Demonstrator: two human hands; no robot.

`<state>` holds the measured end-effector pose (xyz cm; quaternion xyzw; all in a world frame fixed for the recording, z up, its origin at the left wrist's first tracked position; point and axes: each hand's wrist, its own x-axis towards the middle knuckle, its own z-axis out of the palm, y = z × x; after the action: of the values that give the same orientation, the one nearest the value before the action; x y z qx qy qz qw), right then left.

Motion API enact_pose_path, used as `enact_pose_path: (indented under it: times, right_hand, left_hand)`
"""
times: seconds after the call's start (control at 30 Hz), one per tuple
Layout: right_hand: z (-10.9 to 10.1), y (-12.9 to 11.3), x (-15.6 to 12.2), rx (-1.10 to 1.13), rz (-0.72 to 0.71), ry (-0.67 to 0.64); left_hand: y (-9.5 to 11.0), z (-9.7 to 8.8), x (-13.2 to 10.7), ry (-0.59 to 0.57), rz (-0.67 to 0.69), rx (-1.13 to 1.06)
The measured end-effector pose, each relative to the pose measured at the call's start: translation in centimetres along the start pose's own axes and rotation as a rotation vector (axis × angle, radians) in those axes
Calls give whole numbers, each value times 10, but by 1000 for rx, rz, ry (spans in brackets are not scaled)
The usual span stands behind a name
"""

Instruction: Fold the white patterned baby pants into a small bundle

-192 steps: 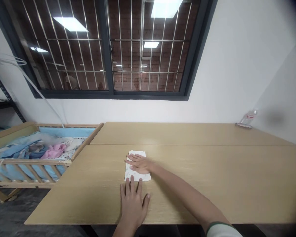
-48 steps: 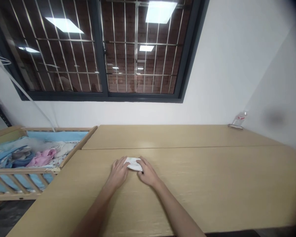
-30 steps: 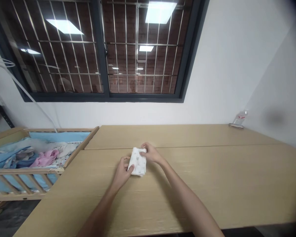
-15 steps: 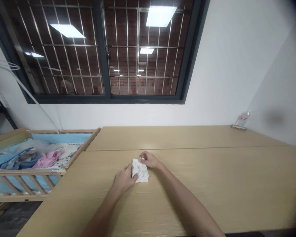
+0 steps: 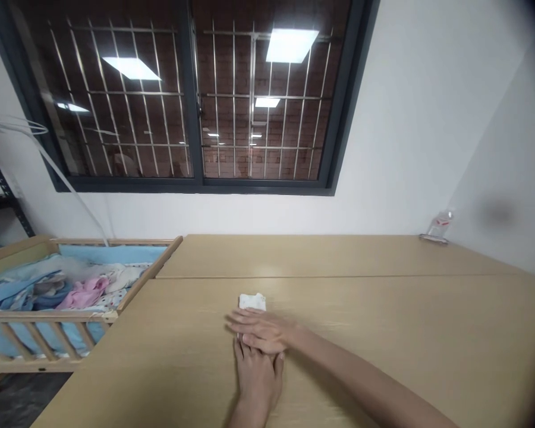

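Observation:
A small folded white cloth (image 5: 252,301) lies on the wooden table (image 5: 383,333), with only its far part showing. Across its nearer part, my right hand (image 5: 265,330) is laid flat, fingers stretched to the left. My left hand (image 5: 258,371) rests palm down just nearer to me, its fingers pointing forward and their tips partly under or against my right hand. Whether the left fingertips touch the cloth is hidden. Neither hand grips anything.
A wooden crib (image 5: 111,317) with blue lining stands against the table's left side, holding blue bedding and a pink cloth (image 5: 85,291). A clear plastic bottle (image 5: 440,224) stands at the far right corner. A barred window (image 5: 196,185) is behind.
Both hands have let go of the cloth's edges. My right hand has come down flat over it, and my left hand has moved right and nearer to me. The view has tilted slightly up.

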<state>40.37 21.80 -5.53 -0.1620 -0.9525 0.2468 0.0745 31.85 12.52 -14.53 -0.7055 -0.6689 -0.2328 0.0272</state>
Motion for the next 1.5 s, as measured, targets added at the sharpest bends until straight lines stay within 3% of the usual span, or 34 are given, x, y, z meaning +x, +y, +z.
enact_pose_path:
  times: [0.2,0.63,0.77,1.0,1.17,1.27,1.37,1.5]
  right_hand:
    - [0,33,-2,-21,146,-87]
    - [-16,108,33,-50,313,43]
    - [-15,117,36,-17,302,141]
    - [-10,113,37,-119,328,104]
    - [-14,96,33,-89,355,272]
    - [-17,85,26,-53,466,566]
    - [-13,79,20,23,633,851]
    - [3,79,16,117,721,860]
  left_hand:
    - [-4,7,2,62,-36,68]
    - [-9,11,4,9,-36,73]
    - [-9,8,5,-22,-37,58]
    - [-9,6,4,-2,-25,39]
    - [-17,-7,2,19,-12,-29]
    - [-30,-26,8,53,-88,-49]
    - [-46,-45,25,-45,-227,0]
    - [-59,-56,52,-173,-312,63]
